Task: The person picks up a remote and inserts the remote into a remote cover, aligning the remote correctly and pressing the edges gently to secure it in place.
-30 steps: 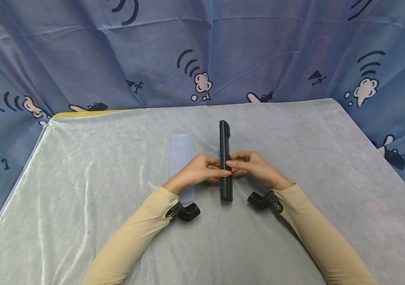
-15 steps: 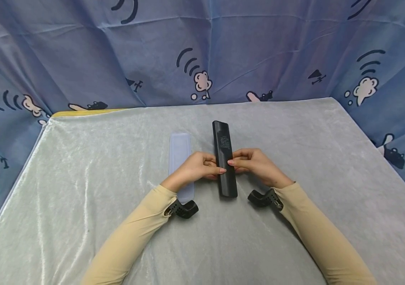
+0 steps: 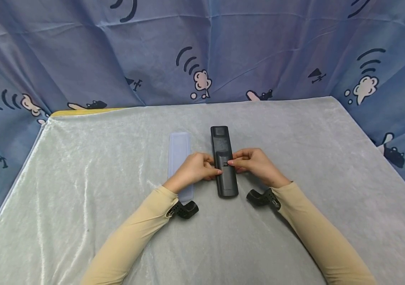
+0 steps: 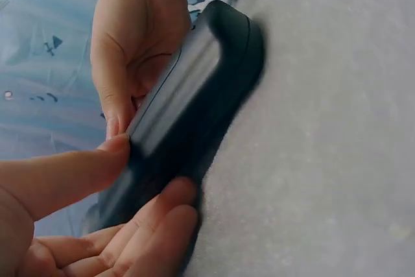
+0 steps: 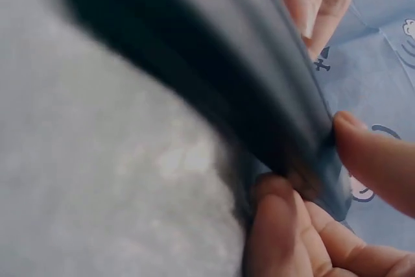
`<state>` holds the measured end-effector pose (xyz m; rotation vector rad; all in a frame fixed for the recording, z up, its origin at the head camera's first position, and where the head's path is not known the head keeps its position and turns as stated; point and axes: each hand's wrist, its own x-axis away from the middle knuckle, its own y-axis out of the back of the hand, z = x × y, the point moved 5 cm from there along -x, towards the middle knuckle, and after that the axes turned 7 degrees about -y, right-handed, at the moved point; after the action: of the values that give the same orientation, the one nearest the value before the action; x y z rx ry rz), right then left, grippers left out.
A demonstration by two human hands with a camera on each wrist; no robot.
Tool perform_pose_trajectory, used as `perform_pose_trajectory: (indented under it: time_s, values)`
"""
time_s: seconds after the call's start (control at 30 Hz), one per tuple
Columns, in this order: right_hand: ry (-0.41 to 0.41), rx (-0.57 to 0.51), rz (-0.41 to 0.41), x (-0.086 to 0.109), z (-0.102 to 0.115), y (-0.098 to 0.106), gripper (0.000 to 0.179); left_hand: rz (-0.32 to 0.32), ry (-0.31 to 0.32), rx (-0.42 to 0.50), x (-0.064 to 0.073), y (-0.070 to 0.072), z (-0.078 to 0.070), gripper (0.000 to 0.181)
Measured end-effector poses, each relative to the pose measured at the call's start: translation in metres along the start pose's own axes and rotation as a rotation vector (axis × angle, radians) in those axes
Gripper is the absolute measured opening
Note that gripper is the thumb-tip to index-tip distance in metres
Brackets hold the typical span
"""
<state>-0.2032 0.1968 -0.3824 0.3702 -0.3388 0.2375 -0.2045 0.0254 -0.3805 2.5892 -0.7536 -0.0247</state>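
Note:
A black remote control (image 3: 226, 180) lies between both hands in the head view, its back with the battery cover turned up and its long side pointing away from me. My left hand (image 3: 197, 168) pinches its left edge, thumb on the back and fingers curled at the side. On the opposite edge, my right hand (image 3: 254, 164) pinches it, the thumb tip near the cover's latch. Up close in the left wrist view, the remote control (image 4: 188, 89) slants between thumb and fingers. The right wrist view shows its near end (image 5: 194, 50) blurred.
A flat, translucent whitish plastic piece (image 3: 180, 150) lies left of the remote, partly behind the left hand. Pale velvety cloth (image 3: 295, 134) covers the table, and a patterned blue curtain (image 3: 266, 47) hangs behind. Black wrist mounts (image 3: 184, 209) stick out below the sleeves.
The remote control has rolled from standing on its narrow side to showing its back with the battery cover. Both hands keep their grip in nearly the same place.

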Motion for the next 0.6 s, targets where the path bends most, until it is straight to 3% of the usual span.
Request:
perform_pose_trajectory:
  time_s: [0.23, 0.4, 0.6]
  values:
    - [-0.014, 0.048, -0.021, 0.0002, -0.0009, -0.0012, 0.039, -0.032, -0.008, -0.11, 0.0015, 0.0007, -0.0027, 0.037]
    - [-0.022, 0.091, -0.037, 0.0002, -0.0012, -0.0015, 0.039, -0.063, -0.043, -0.226, 0.0035, 0.0011, -0.008, 0.03]
    - [-0.016, 0.124, -0.055, 0.0, -0.0007, -0.0019, 0.038, -0.076, -0.057, -0.258, 0.0045, 0.0013, -0.0093, 0.022]
